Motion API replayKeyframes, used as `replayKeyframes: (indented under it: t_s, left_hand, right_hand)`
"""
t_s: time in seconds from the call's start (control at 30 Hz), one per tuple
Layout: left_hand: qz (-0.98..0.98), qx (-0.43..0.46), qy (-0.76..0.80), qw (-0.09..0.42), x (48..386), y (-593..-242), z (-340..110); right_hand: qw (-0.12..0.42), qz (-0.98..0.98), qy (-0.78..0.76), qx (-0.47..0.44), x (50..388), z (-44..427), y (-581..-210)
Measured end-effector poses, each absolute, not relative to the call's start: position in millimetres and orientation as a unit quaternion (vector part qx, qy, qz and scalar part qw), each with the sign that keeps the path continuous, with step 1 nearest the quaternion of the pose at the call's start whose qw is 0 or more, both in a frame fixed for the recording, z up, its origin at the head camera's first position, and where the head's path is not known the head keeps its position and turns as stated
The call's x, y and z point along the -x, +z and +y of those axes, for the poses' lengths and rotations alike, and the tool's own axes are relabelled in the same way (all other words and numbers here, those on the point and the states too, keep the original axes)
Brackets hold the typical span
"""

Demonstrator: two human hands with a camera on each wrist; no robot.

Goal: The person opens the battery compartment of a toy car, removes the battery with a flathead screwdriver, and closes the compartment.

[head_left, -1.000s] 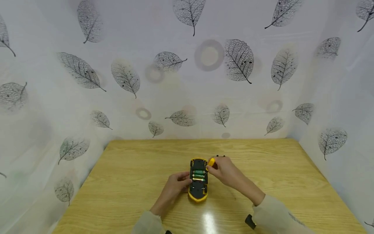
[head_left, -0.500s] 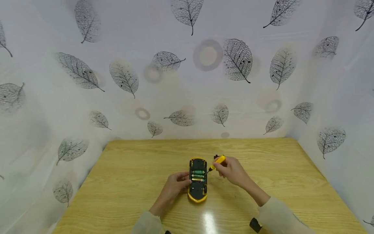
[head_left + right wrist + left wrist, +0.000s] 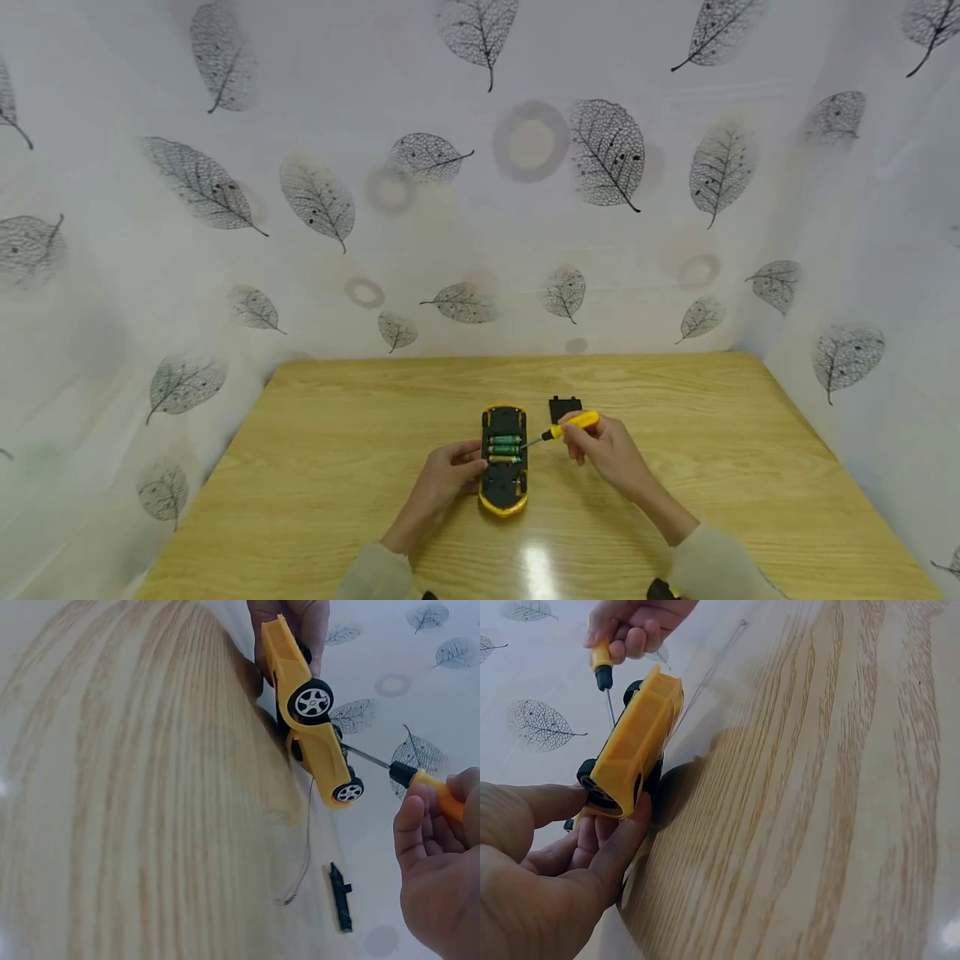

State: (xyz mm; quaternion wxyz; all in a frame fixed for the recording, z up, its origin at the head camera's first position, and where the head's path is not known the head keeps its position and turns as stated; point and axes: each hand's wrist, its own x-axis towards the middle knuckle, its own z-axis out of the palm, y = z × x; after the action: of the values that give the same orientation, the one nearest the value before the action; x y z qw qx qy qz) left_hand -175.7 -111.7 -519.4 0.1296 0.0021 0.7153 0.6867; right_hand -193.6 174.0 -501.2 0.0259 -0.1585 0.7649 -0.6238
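A yellow toy car (image 3: 504, 482) lies wheels up, its black underside facing me. Three green batteries (image 3: 504, 449) sit side by side in its uncovered compartment. My left hand (image 3: 442, 479) grips the car's left side between thumb and fingers; the left wrist view shows them around one end of the yellow body (image 3: 634, 742). My right hand (image 3: 613, 454) holds a screwdriver (image 3: 581, 422) by its yellow handle, the shaft slanting down leftward. Its metal tip reaches the right end of the batteries; whether it touches one, I cannot tell.
A black battery cover (image 3: 562, 406) lies on the wooden table (image 3: 360, 417) just behind my right hand. In the right wrist view a thin wire (image 3: 307, 855) trails beside the car. A leaf-print sheet (image 3: 480, 233) hangs behind and at both sides.
My right hand has moved right, and the screwdriver handle has tipped over rightward to a low slant. The battery cover has come into view. My left hand keeps its grip on the car.
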Motion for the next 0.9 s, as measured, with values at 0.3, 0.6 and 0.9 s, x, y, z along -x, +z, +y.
replayKeyframes:
  t_s: [0.3,0.6,0.9]
  left_hand:
    - [0.712,-0.001,0.691,0.128,176.1,-518.7,-112.2]
    - [0.71,0.002,0.692,0.13,175.5,-516.9,-110.9]
    - [0.711,0.007,0.691,0.129,175.8,-517.2,-110.3]
  right_hand:
    - [0.047,0.724,-0.681,0.098,192.3,175.0,-512.0]
    - [0.07,0.675,-0.732,0.062,193.1,175.8,-520.2]
    - [0.084,0.658,-0.746,0.066,193.7,177.4,-522.0]
